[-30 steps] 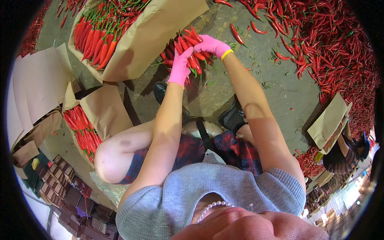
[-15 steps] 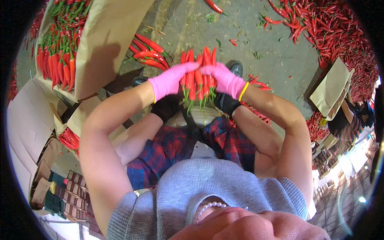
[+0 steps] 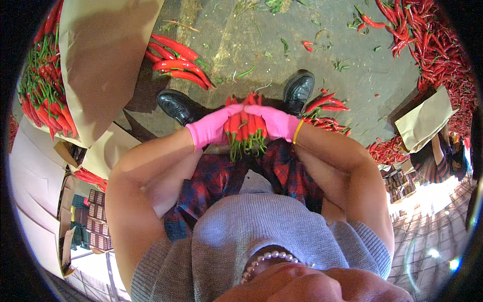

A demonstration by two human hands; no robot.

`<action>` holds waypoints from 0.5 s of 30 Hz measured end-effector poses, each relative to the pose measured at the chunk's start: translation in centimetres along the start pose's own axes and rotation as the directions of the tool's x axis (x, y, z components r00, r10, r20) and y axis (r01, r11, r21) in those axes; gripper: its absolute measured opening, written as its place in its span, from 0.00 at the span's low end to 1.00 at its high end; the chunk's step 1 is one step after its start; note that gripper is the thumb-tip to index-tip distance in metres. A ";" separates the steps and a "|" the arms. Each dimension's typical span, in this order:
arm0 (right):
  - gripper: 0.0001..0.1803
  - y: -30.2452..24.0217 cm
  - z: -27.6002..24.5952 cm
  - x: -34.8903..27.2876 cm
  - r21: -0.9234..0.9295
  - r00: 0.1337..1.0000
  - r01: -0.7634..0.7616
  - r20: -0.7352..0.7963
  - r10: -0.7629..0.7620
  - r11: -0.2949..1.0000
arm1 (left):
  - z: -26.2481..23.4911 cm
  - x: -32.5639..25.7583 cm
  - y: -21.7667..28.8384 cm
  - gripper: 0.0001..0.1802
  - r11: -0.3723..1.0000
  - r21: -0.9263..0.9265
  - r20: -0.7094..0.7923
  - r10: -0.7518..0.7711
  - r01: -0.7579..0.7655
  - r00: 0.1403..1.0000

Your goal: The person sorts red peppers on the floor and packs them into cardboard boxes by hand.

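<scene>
Between my two pink-gloved hands is a bundle of red chili peppers (image 3: pixel 245 126), green stems pointing down toward my lap. My left hand (image 3: pixel 214 125) wraps the bundle's left side, and my right hand (image 3: pixel 274 122) closes on its right side. The fingertips of both gloves meet across the top of the peppers. Beyond my left hand, several large red chilies (image 3: pixel 177 61) lie on the floor. A smaller group of chilies (image 3: pixel 327 103) rests past my right shoe.
A paper-lined box (image 3: pixel 103 55) packed with chilies stands at the left, above cardboard flaps (image 3: pixel 37 171). A large heap of red chilies (image 3: pixel 440 48) covers the right side. Near it, another person (image 3: pixel 435 158) is beside a brown cardboard piece (image 3: pixel 425 121). My black shoes (image 3: pixel 299 89) frame the bundle.
Both hands have drawn the chili bundle down closer to my lap, still gripping it. The view has shifted, so my shoes show more fully and the box sits farther left.
</scene>
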State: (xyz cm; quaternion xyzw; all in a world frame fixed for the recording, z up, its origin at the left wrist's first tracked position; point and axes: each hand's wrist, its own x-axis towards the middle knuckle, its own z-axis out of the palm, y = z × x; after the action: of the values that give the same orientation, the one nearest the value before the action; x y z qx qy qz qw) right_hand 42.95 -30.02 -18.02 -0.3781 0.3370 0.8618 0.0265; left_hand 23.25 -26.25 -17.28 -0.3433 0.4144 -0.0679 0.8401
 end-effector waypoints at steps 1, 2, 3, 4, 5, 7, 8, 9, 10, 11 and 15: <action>0.23 0.3 0.1 -0.1 0.017 0.999 -0.037 -0.002 0.037 0.999 | 0.9 -0.7 -0.5 0.22 0.999 -0.017 -0.023 0.033 -0.033 0.999; 0.23 0.1 -0.1 0.0 0.037 0.996 -0.054 0.077 0.052 0.998 | 0.7 -0.7 -0.4 0.22 0.999 -0.047 -0.022 -0.010 0.009 1.000; 0.23 0.0 -0.1 0.1 0.012 0.994 -0.033 0.105 0.031 0.999 | -0.2 0.1 -0.5 0.22 0.999 -0.038 0.010 -0.011 0.011 1.000; 0.23 0.0 -0.1 0.8 -0.020 0.990 -0.014 0.137 0.017 1.000 | -1.8 1.1 -0.6 0.22 0.999 -0.033 0.042 -0.002 0.003 0.999; 0.23 -1.1 -0.7 1.7 -0.062 0.985 0.024 0.173 -0.013 0.998 | -0.6 0.8 0.9 0.22 1.000 -0.008 0.081 0.015 -0.015 0.997; 0.23 0.4 -0.1 0.9 -0.028 0.995 0.077 0.064 -0.075 0.997 | -0.4 -0.5 -0.5 0.23 0.992 0.070 -0.018 0.107 -0.105 0.994; 0.23 0.1 2.2 -0.6 -0.041 0.989 0.140 0.055 -0.138 0.989 | -0.3 -1.4 -0.6 0.22 0.993 0.040 0.017 0.107 -0.107 0.994; 0.22 -0.1 4.5 -1.4 -0.014 0.980 0.189 0.071 -0.188 0.982 | -0.1 -2.4 0.0 0.21 0.993 0.011 0.047 0.119 -0.119 0.992; 0.22 -1.1 6.6 -2.9 -0.089 0.946 0.308 0.135 -0.295 0.947 | 1.5 -4.5 1.7 0.21 0.976 0.121 0.051 0.176 -0.181 0.983; 0.22 -2.0 8.9 -4.4 -0.140 0.897 0.423 0.203 -0.392 0.895 | 3.7 -7.3 2.7 0.21 0.947 0.227 0.052 0.220 -0.226 0.974; 0.29 -4.9 23.9 -8.0 -0.392 0.585 0.809 0.478 -0.655 0.437 | 10.0 -20.9 7.5 0.22 0.407 0.476 0.418 0.676 -0.780 0.607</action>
State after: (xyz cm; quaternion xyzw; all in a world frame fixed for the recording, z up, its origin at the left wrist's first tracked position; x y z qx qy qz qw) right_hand 34.96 -10.25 -3.80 -0.3613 -0.1455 0.8606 0.3282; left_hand 15.87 -7.02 -4.26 0.1629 0.4064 0.2015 0.8762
